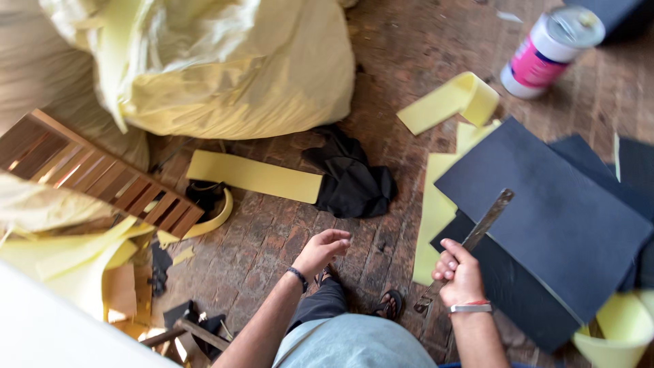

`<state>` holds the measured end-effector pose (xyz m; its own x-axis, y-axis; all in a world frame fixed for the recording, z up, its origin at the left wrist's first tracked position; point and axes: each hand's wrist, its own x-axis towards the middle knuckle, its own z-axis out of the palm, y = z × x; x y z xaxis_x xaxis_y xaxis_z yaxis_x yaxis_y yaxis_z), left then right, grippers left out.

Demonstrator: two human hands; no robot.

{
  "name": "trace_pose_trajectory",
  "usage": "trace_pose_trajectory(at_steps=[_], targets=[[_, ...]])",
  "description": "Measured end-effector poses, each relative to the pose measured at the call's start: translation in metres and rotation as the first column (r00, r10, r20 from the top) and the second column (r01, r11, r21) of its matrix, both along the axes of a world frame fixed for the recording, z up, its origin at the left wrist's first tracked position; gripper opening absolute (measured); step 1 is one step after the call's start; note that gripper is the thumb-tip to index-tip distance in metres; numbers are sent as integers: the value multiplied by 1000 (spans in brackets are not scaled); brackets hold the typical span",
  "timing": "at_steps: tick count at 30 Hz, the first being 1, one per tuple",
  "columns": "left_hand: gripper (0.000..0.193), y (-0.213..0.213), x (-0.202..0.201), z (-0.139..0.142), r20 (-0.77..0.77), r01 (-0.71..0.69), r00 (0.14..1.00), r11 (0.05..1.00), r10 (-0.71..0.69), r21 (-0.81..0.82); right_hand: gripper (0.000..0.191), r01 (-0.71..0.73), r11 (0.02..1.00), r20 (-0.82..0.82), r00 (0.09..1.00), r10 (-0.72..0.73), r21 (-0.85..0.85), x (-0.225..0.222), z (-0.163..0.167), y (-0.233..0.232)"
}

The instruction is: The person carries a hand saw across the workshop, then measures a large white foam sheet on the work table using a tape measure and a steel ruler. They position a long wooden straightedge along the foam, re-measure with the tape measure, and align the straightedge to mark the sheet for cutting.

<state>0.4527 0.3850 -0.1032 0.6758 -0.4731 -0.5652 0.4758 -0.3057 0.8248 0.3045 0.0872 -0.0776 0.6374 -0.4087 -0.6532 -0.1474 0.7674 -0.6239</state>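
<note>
Right hand (460, 274) grips metal ruler (485, 221), lower right, over dark sheets (558, 211); keep flat, probably. Left hand (321, 249) open, empty, frame centre.

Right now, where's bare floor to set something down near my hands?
Bare brick floor lies ahead of the open left hand, bordered by the yellow strip, black cloth and pale yellow sheets. More lies between the big yellow bag and the tin. The right hand, gripping a metal ruler, faces crowded dark sheets.
</note>
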Motion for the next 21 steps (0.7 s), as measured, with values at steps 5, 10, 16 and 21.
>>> trace_pose_trajectory(at_steps=[5,10,16,21], targets=[[37,65,18,-12,-39,-236,971,921,236,-309,13,-280,948,69,954,293,-148,75,30,58],[36,123,64,9,-65,-379,925,912,373,-159,20,-392,836,120,876,466,-382,148,61,110],[34,190,158,39,-67,-590,795,744,603,-313,28,-423,825,50,879,474,-375,230,72,143],[29,240,212,38,-85,-689,705,652,704,-316,40,-538,699,47,776,629,-471,295,71,181]])
